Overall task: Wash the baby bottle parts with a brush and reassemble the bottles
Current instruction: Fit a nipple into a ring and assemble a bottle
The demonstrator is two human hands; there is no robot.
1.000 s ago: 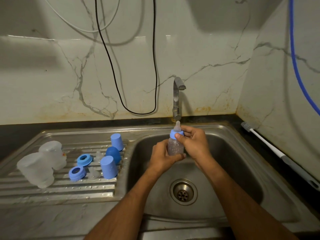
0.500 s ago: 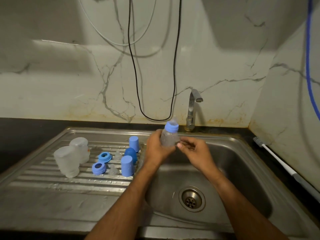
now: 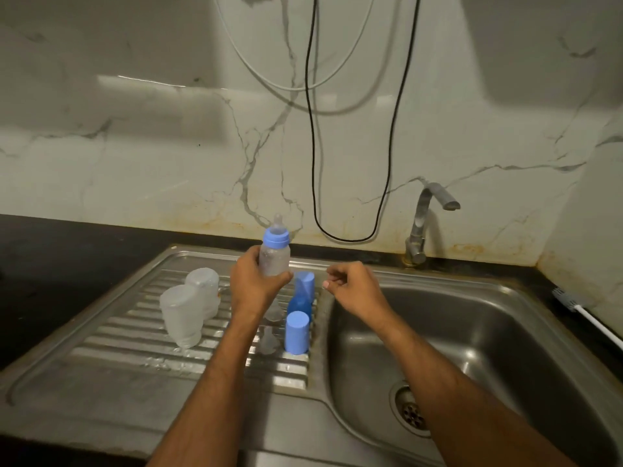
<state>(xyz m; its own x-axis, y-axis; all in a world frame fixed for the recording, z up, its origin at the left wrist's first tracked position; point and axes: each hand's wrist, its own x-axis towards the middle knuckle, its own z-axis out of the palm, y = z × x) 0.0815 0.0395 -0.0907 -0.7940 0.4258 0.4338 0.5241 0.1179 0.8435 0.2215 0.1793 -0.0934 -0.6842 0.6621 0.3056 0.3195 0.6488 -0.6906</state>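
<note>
- Left of the left hand, two clear bottle bodies stand mouth-down on the ribbed drainboard, touching each other.
- The left hand wraps its fingers round the assembled bottle, upright, blue collar and teat on top, held above the drainboard.
- Just right of that hand and below it, three blue caps stand in a row near the basin edge; a loose clear teat lies beside the nearest.
- The right hand hovers over the sink basin rim, fingers loosely curled, holding nothing.
- Far right of it, the brush lies on the counter.
- Risk, as I judge it: the wet bottle could slip from a one-handed hold, or knock over the caps crowded beneath it on being set down.
- A second ago both hands held the bottle under the tap; since then the right has let go and the left has carried it over the drainboard.
</note>
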